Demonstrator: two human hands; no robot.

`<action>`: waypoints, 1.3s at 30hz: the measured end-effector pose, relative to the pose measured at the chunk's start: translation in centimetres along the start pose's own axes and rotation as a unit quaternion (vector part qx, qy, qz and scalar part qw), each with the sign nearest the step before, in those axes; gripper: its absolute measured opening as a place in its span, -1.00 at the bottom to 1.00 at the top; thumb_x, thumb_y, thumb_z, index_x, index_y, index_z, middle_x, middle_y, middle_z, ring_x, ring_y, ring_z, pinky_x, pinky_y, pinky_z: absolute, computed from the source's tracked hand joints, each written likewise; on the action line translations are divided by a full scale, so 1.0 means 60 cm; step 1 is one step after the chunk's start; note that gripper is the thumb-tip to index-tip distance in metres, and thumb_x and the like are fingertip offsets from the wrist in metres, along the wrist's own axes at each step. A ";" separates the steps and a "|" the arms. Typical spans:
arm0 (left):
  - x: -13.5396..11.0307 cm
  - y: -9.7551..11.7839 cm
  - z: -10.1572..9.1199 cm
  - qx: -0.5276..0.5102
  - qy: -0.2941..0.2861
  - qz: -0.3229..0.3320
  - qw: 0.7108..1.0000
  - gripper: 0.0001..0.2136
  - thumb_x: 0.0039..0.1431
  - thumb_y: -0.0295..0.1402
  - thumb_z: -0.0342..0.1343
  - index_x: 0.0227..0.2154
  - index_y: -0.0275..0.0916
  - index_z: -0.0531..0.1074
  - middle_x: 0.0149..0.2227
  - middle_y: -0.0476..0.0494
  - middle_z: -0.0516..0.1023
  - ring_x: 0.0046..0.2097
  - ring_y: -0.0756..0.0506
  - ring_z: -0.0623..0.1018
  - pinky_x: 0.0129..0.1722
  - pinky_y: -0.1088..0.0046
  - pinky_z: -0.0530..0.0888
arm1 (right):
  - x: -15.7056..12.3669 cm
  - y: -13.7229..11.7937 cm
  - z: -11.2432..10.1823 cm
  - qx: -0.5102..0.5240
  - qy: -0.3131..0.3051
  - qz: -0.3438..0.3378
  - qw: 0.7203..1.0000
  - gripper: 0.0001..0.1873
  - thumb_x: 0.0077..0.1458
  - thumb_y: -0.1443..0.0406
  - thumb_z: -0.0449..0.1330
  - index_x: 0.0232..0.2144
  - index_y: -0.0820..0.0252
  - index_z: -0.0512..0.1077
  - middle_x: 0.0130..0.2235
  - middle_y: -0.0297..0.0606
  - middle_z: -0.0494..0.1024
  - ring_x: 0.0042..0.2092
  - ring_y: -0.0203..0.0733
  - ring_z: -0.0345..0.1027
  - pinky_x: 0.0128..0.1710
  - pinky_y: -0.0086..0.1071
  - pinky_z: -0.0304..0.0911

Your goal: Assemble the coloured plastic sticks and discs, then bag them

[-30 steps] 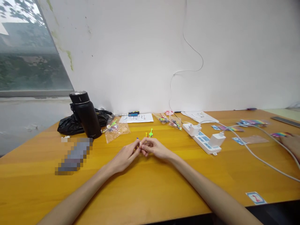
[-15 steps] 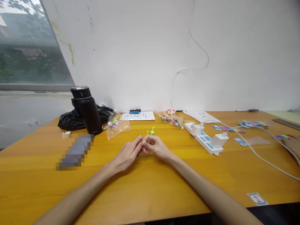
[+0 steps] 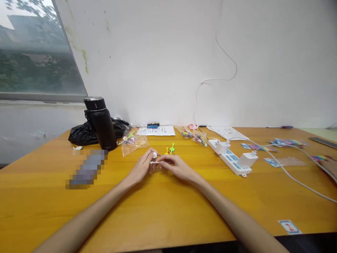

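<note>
While both of my hands meet over the middle of the table [image 3: 168, 211], only one small part is in work. It is a thin white stick [image 3: 154, 162], lying level just above the tabletop. My left hand [image 3: 142, 168] pinches one end with narrow fingers and my right hand [image 3: 177, 167] pinches the other. A round white cap [image 3: 154, 155] sits at my left forefinger, and I cannot tell whether it is joined to the stick. Just beyond my fingers a yellow pin [image 3: 166, 151] and a green pin [image 3: 172, 148] stand finished-looking on the table. More coloured bits still lie in the clear bag [image 3: 133, 142] by the black flask [image 3: 101, 123], and in the other bags [image 3: 195, 136] near the power strip [image 3: 231, 158]. By that I judge little is done and most is left.

Half a second ago my fingertips were closed tight together and hid whatever they held. Now they have drawn slightly apart, so the stick and cap show between them. The blue tip seen by my left fingers a second ago is no longer plain. Another person's hand [image 3: 329, 168] stays at the table's far right edge.
</note>
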State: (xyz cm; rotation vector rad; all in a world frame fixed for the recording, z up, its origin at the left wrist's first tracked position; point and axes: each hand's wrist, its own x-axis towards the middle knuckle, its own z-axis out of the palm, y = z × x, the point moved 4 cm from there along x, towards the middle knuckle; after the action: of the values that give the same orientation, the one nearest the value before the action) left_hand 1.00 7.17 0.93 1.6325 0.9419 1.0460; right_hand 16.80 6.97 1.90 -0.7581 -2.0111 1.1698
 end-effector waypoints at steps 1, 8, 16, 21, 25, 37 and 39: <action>0.005 -0.012 -0.001 -0.048 -0.006 -0.027 0.998 -0.72 0.34 -0.07 -0.13 -0.21 -0.17 0.29 -0.37 -0.05 0.46 -0.41 -0.04 0.44 -0.48 0.49 0.37 | 0.001 0.003 -0.007 -0.001 0.020 -0.002 1.000 -0.70 0.28 0.12 0.12 -0.12 0.18 0.49 -0.28 -0.25 0.53 -0.26 -0.23 0.39 -0.21 -0.37 0.27; 0.020 -0.059 -0.004 -0.171 -0.013 -0.095 0.981 -0.79 0.21 -0.20 0.07 -0.22 -0.21 0.30 -0.28 -0.05 0.44 -0.42 0.05 0.42 -0.51 0.58 0.33 | 0.006 0.048 -0.057 -0.020 0.157 0.018 0.987 -0.76 0.21 0.14 0.19 -0.24 0.21 0.44 -0.31 -0.26 0.56 -0.29 -0.23 0.42 -0.22 -0.36 0.31; 0.016 -0.042 0.004 -0.122 -0.042 -0.063 0.990 -0.70 0.22 -0.08 0.09 -0.34 -0.23 0.26 -0.49 0.11 0.20 -0.52 0.10 0.20 -0.55 0.62 0.12 | 0.006 0.037 -0.036 -0.016 0.104 -0.006 0.994 -0.72 0.22 0.15 0.17 -0.14 0.22 0.51 -0.16 -0.18 0.59 -0.13 -0.16 0.47 -0.11 -0.31 0.32; 0.020 -0.035 -0.008 -0.104 -0.017 -0.043 0.994 -0.68 0.24 -0.05 0.06 -0.37 -0.23 0.27 -0.48 0.08 0.21 -0.52 0.09 0.20 -0.56 0.61 0.09 | 0.007 0.040 -0.038 -0.005 0.119 0.011 0.993 -0.65 0.22 0.09 0.16 -0.07 0.21 0.44 -0.26 -0.22 0.59 -0.22 -0.18 0.46 -0.20 -0.33 0.32; 0.025 -0.039 -0.022 -0.086 0.028 -0.036 0.995 -0.68 0.21 -0.04 0.09 -0.36 -0.23 0.30 -0.50 0.09 0.21 -0.53 0.09 0.20 -0.58 0.61 0.08 | 0.007 0.054 -0.061 -0.020 0.174 0.027 0.984 -0.63 0.21 0.01 0.15 -0.25 0.21 0.43 -0.37 -0.28 0.53 -0.36 -0.24 0.37 -0.31 -0.38 0.27; 0.026 -0.068 -0.013 0.005 0.040 -0.039 0.998 -0.71 0.25 -0.05 0.03 -0.23 -0.20 0.33 -0.55 0.13 0.20 -0.53 0.05 0.19 -0.56 0.56 0.11 | 0.010 0.114 -0.149 -0.119 0.359 0.030 0.925 -0.55 0.16 -0.04 0.13 -0.31 0.24 0.48 -0.32 -0.15 0.58 -0.22 -0.10 0.45 -0.13 -0.27 0.31; 0.024 -0.063 -0.010 0.042 0.042 -0.025 0.998 -0.71 0.27 -0.06 0.02 -0.24 -0.21 0.36 -0.54 0.10 0.25 -0.51 0.04 0.22 -0.52 0.55 0.14 | 0.021 0.130 -0.168 -0.131 0.375 0.040 0.917 -0.54 0.17 -0.03 0.11 -0.28 0.26 0.49 -0.30 -0.12 0.60 -0.21 -0.08 0.46 -0.10 -0.24 0.31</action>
State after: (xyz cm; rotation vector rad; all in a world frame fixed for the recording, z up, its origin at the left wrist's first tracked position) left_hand 0.53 9.65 -2.31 1.6367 1.0896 1.0593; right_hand 25.10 16.27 -1.06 -1.2118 -1.4886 0.5100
